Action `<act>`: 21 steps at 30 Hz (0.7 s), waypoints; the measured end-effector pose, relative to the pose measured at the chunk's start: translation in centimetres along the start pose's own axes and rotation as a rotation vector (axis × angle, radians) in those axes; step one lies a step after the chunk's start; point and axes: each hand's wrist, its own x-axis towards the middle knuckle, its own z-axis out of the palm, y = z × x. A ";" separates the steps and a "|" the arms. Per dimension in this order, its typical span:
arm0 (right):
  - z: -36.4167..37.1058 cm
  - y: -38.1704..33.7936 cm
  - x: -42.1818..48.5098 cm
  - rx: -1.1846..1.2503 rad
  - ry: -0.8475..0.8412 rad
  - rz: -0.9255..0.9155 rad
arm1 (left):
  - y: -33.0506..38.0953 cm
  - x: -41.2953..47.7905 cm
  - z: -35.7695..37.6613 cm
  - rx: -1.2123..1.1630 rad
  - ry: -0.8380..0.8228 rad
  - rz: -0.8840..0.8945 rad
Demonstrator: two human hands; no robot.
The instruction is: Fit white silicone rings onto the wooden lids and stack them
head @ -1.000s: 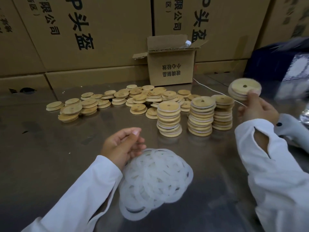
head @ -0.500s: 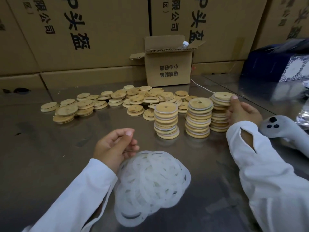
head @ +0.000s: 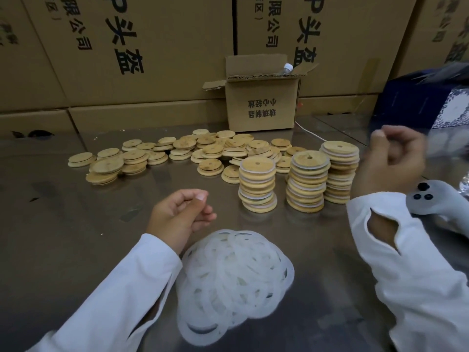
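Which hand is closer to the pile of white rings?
Left. The left hand sits just beside the pile of white rings, at its far left edge. The right hand is farther off, raised next to the rightmost lid stack.

Right hand [head: 392, 161] off the stack [head: 340, 174], empty.

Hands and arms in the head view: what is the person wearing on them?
The left hand and right hand are ungloved. The left sleeve and right sleeve are long, white, reach the wrists, and each has an oval slit near the cuff.
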 end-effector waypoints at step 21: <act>1.7 2.1 -7.6 -0.434 -1.374 -0.357 | -1.9 17.9 3.2 0.987 0.045 -0.105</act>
